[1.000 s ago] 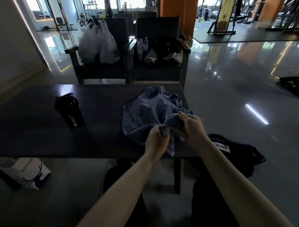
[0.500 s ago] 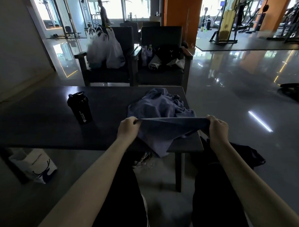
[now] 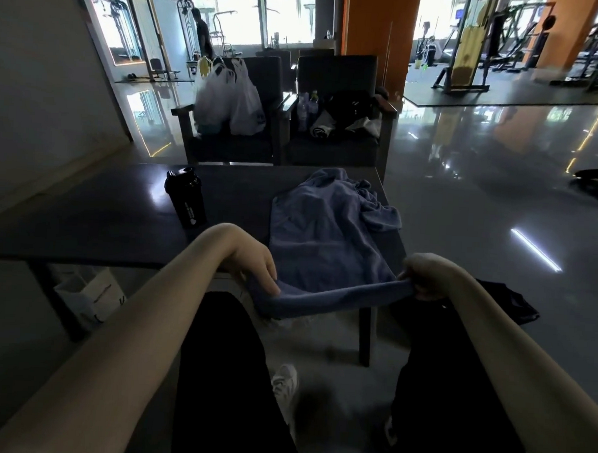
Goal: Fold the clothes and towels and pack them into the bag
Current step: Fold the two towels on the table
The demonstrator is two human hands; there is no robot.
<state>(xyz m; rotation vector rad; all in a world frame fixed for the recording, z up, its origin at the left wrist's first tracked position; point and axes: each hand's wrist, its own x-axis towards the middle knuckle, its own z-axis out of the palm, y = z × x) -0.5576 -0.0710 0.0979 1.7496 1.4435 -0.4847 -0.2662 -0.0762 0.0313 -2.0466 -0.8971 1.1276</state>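
Gym lounge: glossy floor, machines far back, and a dark counter (image 3: 102,224) right in front of the seated person.
Towel: the blue towel (image 3: 328,234) sprawls over the counter's right end. Its far part is rumpled, and its near edge is lifted and hangs past the counter's edge.
Left hand: the left hand (image 3: 255,263) has its fingers curled round the near-left corner.
Right hand: the right hand (image 3: 425,276) pinches the near-right corner, with the edge stretched between the two.
Progress: early going, I'd say. The towel is only squared up, with no fold made and nothing packed.
Left to do: fold it, then bag it. The dark heap (image 3: 506,304) on the floor at the right may be the bag or clothing; I can't tell which.
Count: one towel, one black shaker bottle (image 3: 185,197), two armchairs (image 3: 337,101), one white paper bag (image 3: 89,296) under the counter, and two hands working.
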